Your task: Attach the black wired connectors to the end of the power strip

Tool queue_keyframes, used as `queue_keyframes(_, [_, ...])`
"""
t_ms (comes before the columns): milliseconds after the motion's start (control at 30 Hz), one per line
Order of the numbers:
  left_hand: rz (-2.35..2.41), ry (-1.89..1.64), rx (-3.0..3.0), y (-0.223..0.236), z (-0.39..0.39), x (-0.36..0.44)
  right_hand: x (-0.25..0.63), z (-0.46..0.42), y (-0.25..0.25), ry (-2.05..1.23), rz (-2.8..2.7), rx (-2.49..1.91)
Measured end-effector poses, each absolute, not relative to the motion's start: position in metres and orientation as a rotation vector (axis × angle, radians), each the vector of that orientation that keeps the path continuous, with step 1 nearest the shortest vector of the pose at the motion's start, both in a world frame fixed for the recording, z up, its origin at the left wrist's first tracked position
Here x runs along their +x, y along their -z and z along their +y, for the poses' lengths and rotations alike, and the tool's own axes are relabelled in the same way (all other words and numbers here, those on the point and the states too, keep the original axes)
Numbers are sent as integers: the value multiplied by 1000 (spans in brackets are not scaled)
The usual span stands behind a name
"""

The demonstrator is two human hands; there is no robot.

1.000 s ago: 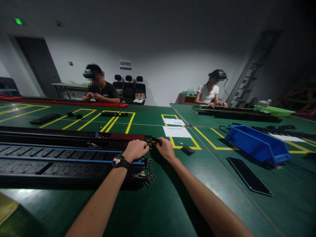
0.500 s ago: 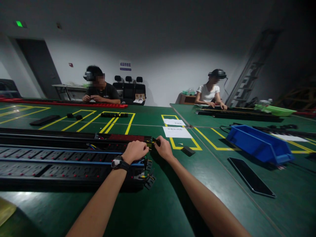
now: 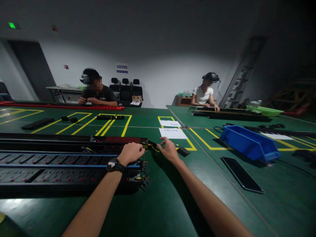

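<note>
Long black power strips [image 3: 64,176] lie side by side at the left, with rows of sockets, small red spots and a blue edge. My left hand [image 3: 132,153], with a watch on the wrist, is curled over the right end of the farthest strip [image 3: 123,140], which has a dark red section; its fingertips are partly hidden. Just off that end, a small black end piece [image 3: 153,145] hangs by yellowish wires. Beside it is my right hand [image 3: 170,150], thumb and fingers apart, nothing visibly gripped. Wires and a dark end piece [image 3: 145,182] stick out from the nearest strip.
A black block [image 3: 184,151] and paper sheets [image 3: 172,133] lie beyond my right hand. Farther right are a blue bin [image 3: 249,144] and a phone-like tablet [image 3: 242,174]. Two people wearing headsets work across the green table [image 3: 158,210].
My right hand has let go of the black end piece and moved slightly right, its fingers spreading. My left hand stays on the strip's end. The whole view has shifted a little.
</note>
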State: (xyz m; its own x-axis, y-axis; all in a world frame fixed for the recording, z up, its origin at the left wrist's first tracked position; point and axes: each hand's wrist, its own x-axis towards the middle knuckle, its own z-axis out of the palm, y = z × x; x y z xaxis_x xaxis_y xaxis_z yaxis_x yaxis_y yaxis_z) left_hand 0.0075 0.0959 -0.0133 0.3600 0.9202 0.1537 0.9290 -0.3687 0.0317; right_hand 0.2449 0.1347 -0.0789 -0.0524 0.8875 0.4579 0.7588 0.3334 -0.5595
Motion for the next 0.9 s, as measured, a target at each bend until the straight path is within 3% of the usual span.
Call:
queue_keyframes(167, [-1727,226,-2558,12,96,7,314,109,56,-8,-1551,-2046])
queue_keyframes(300, [-1731,222,-2555,12,97,7,354,99,65,-137,-1442,-2235])
queue_keyframes(633, [-1761,218,-2568,10,98,7,341,118,78,-600,-1331,-1601])
queue_keyframes(900, [-1733,220,-2544,8,94,9,234,75,69,-434,-1734,-1309])
